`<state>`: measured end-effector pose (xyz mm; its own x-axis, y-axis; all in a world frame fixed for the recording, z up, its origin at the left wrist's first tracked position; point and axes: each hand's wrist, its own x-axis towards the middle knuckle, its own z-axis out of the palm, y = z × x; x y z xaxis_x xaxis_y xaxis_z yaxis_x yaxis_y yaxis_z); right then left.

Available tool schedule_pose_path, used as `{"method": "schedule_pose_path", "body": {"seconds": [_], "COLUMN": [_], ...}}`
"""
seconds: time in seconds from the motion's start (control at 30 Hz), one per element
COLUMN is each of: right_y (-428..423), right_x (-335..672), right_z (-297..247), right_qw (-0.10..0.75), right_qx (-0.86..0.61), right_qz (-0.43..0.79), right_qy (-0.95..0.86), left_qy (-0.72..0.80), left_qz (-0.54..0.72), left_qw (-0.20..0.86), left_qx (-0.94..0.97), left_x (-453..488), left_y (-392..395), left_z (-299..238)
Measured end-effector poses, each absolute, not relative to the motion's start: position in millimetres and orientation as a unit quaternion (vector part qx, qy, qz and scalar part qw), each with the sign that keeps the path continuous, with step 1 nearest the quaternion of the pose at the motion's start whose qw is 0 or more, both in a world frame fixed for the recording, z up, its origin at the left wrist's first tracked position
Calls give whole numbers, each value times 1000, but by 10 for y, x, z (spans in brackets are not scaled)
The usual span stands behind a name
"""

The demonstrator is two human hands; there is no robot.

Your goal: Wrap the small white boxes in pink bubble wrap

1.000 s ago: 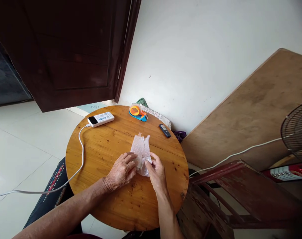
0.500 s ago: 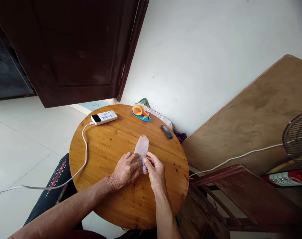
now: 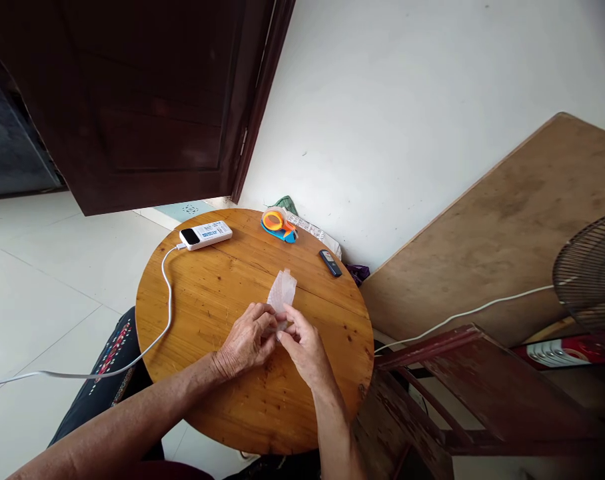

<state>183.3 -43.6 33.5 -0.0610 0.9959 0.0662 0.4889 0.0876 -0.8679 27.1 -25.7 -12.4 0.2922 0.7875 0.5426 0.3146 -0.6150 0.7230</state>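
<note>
- Here come the fingers: since a second ago the right hand (image 3: 305,343) has shifted in against the left hand (image 3: 250,337), and the bubble wrap (image 3: 281,290), spread wider then, is now gathered into a narrower strip.
- Both hands are on the wrap, the right pinching its near end between thumb and fingers, the left curled around that same end; the fingers cover much of the grip, so whether anything sits inside is hard to say.
- The wrap's far end points away from the person, around the middle of the round wooden tabletop (image 3: 207,287).
- Beyond it, near the far edge, stands an orange-and-blue tape dispenser (image 3: 279,225), with a small black device (image 3: 330,263) lying to its right.
- Over on the left, a white device (image 3: 210,235) lies with a white cable (image 3: 170,300) plugged in, trailing off the edge.
</note>
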Motion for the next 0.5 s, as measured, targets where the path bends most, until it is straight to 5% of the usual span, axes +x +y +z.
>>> {"method": "schedule_pose_path", "body": {"seconds": [0.3,0.5], "right_y": [-494,-525], "right_x": [1653,1753], "right_z": [348,340], "right_qw": [221,267], "right_qx": [-629,-591], "right_qz": [118,194], "right_qy": [-736,-736], "left_qy": [400,419], "left_qz": [488,477], "left_qw": [368,380], "left_qx": [683,672], "left_x": [271,320], "left_y": [-192,-118], "left_z": [-70,-123]}}
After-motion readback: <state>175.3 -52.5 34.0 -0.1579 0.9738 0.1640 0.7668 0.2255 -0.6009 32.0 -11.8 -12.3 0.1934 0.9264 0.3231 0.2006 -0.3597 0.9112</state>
